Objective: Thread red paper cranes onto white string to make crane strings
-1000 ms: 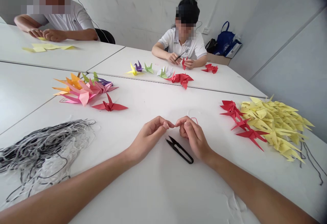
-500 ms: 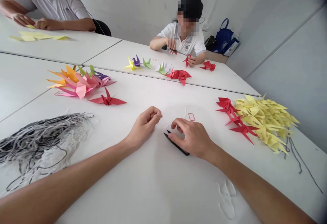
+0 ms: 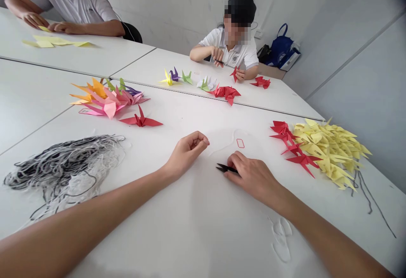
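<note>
Nearest, some loose white thread (image 3: 281, 239) lies looped on the bench (image 3: 177, 235). The right hand (image 3: 252, 175) is curled around the black snips (image 3: 227, 168), tips pointing leftward. The left hand (image 3: 185, 153) has thumb and forefinger pressed together; whether it pinches a thread, I cannot tell. I judge the step as taking up the snips; the next move calls for a firm grip, blades clear of the left fingers. Beyond, red paper cranes (image 3: 293, 147) lie beside yellow paper cranes (image 3: 333, 151).

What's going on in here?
The wearer's right hand holds black snips, blades pointing left. The left hand is closed nearby; any thread in it is too fine to tell. Yellow paper cranes lie to the right, tangled cords to the left. Opposite, one person holds a red crane; another person handles yellow paper.
</note>
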Motion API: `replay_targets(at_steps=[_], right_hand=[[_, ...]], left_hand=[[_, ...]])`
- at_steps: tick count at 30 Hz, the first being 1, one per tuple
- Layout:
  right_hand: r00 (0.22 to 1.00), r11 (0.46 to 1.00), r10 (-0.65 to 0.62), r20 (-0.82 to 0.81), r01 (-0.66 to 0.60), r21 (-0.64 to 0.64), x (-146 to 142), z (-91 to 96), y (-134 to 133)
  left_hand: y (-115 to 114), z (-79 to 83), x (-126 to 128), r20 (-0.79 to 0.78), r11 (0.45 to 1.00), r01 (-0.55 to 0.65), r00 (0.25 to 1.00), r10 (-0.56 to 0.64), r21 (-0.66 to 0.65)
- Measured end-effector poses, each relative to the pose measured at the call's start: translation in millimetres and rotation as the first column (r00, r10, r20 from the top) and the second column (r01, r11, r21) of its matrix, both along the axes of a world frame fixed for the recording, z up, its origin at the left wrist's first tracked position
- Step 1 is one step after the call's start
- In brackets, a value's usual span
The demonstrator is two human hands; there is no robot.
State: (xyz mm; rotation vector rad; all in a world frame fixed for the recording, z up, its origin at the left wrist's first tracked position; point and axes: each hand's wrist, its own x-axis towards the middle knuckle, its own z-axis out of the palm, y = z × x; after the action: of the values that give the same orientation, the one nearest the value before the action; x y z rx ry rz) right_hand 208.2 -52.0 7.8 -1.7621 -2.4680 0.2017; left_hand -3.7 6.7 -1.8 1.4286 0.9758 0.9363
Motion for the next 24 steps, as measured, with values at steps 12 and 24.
replay_targets(at_steps=[12,24], right_hand=[[0.832,0.996,-0.038,-0.553,-0.014,-0.089,-6,-4.6,13],[0.721,0.992,0.021,-0.692,-0.104,-0.078,-2,-17.3,13]], left_hand=[[-4,5.3,1,-0.075,0.997,0.081,0.994,-0.080,-0.001],[-5,5.6,3,-0.157,0.986,0.165,0.974,-0.160,0.021]])
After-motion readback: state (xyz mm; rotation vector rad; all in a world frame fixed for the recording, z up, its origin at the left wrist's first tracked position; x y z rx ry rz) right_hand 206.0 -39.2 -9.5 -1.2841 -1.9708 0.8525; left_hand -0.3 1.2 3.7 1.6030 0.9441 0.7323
